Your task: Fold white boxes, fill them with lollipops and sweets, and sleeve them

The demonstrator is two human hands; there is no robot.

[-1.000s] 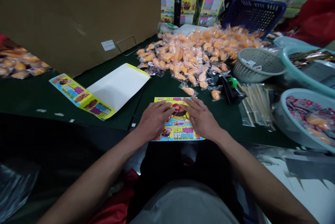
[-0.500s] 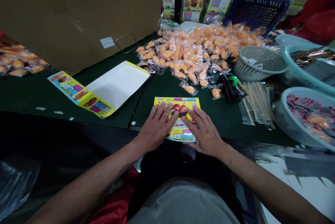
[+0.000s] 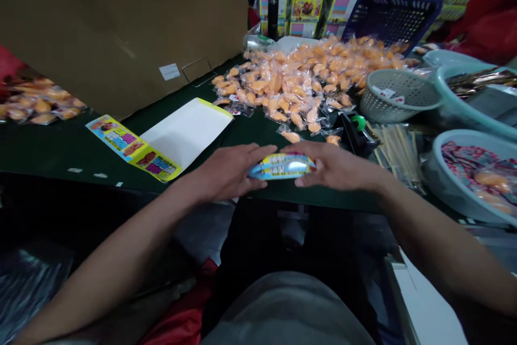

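Observation:
Between my two hands is a printed yellow and blue cardboard packet (image 3: 283, 166), its narrow edge facing me near the table's front edge. My left hand (image 3: 232, 170) grips its left end, thumb below and fingers above. At the right end my right hand (image 3: 333, 167) holds it the same way. To the left lies an unfolded printed card (image 3: 177, 138), white inside with a yellow illustrated flap. Beyond my hands spreads a heap of orange pieces in clear wrappers (image 3: 291, 78).
A black tape dispenser (image 3: 357, 135) and bagged wooden sticks (image 3: 398, 154) lie to the right. Past them stand a grey perforated basket (image 3: 398, 111) and a pale blue basin (image 3: 448, 183) of small packets. A large cardboard box (image 3: 121, 27) blocks the back left; a dark blue basket (image 3: 388, 19) leans behind.
My hands have gone from lying flat on the packet to gripping its two ends. The packet is now tilted up, showing its narrow edge instead of its printed face.

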